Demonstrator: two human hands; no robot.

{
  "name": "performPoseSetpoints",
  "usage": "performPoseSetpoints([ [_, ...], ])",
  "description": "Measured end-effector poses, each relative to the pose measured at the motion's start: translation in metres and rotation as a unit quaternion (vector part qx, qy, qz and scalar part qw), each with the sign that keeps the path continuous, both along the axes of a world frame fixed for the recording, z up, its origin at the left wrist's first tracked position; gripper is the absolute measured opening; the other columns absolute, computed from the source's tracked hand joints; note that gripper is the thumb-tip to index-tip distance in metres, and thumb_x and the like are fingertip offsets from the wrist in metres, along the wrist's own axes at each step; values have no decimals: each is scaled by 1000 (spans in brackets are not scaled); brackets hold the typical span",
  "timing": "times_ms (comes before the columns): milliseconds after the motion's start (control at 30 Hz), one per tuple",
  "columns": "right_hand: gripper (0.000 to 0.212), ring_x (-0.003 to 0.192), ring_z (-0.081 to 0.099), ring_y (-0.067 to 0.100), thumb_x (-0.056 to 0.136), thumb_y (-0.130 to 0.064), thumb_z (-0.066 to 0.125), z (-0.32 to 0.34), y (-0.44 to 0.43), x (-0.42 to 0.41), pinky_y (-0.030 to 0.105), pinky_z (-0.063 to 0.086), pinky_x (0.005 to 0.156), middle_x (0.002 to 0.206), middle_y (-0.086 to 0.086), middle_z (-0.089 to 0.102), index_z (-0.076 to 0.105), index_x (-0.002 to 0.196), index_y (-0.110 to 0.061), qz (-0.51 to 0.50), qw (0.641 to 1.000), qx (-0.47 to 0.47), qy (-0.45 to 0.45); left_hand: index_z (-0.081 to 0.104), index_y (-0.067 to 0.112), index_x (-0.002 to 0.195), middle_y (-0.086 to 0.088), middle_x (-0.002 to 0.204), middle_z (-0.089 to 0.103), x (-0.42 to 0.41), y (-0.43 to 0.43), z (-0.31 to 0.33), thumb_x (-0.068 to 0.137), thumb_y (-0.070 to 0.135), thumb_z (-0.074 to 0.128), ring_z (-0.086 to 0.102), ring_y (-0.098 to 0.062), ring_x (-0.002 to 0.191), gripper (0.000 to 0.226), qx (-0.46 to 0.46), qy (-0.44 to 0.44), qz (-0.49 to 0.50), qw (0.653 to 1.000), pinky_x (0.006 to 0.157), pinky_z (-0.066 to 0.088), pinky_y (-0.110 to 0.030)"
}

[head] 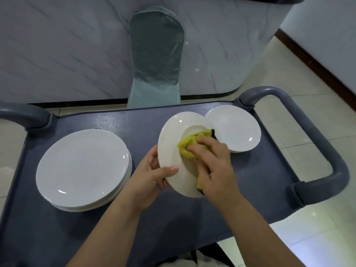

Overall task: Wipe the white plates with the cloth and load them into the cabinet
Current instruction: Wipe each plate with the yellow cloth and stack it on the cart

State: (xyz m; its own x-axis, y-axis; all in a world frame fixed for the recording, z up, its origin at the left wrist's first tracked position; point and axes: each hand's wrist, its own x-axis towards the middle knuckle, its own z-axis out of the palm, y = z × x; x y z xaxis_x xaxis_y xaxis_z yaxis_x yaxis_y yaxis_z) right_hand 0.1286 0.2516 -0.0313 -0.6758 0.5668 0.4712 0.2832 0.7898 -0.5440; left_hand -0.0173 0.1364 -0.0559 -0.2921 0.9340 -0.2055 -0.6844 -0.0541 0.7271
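My left hand (152,175) grips the near-left rim of a white deep-rimmed plate (171,137), tilted up above the cart, thumb on its face. My right hand (213,162) presses a bunched yellow cloth (187,144) into the plate's well; part of the cloth hangs under my palm. A stack of large white plates (82,166) sits on the cart's left side. A smaller stack of white plates (235,128) lies at the back right, partly hidden by the held plate.
The dark blue cart top (150,224) has grey handles at the left (23,114) and right (323,151). A marble-patterned counter wall (77,51) with a grey-green panel (156,58) stands just beyond. Tiled floor (308,93) lies to the right.
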Motion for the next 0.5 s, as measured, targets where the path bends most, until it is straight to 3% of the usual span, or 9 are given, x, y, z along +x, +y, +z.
performPoseSetpoints([
  [100, 34, 107, 49, 22, 87, 2, 58, -17, -12, 30, 33, 41, 96, 127, -4, 53, 69, 112, -18, 44, 998, 34, -6, 66, 24, 116, -10, 115, 69, -7, -3, 0, 69, -2, 69, 68, -30, 100, 54, -14, -18, 29, 999, 66, 60, -43],
  [200, 33, 100, 51, 26, 81, 9, 61, -21, 7, 48, 42, 45, 91, 121, -1, 56, 74, 105, -11, -29, 999, 27, -25, 60, 22, 122, -8, 115, 69, -9, -4, 1, 68, -3, 68, 68, -27, 99, 60, -23, -12, 16, 1000, 66, 60, -43],
  [333, 27, 107, 43, 18, 91, -1, 60, 6, 24, 5, 38, 41, 99, 124, -4, 53, 70, 114, -13, -134, 989, -58, -1, 63, 23, 121, -9, 117, 68, 3, 5, 8, 64, -3, 77, 68, -29, 101, 65, -20, 19, -28, 999, 62, 59, -38],
  [433, 28, 106, 47, 20, 91, -7, 57, 12, 5, -6, 30, 38, 101, 126, 1, 54, 69, 116, -13, -25, 999, 9, 18, 58, 18, 126, -14, 119, 67, 1, 12, 15, 67, -3, 73, 67, -32, 100, 64, -26, 10, 5, 1000, 66, 59, -41],
  [500, 31, 106, 49, 22, 88, -1, 59, 5, -5, 13, 29, 38, 101, 128, -2, 54, 70, 114, -14, 42, 999, 21, 8, 55, 13, 128, -18, 118, 66, -6, 15, 19, 69, -5, 70, 67, -32, 98, 64, -41, 8, 30, 999, 69, 59, -42],
])
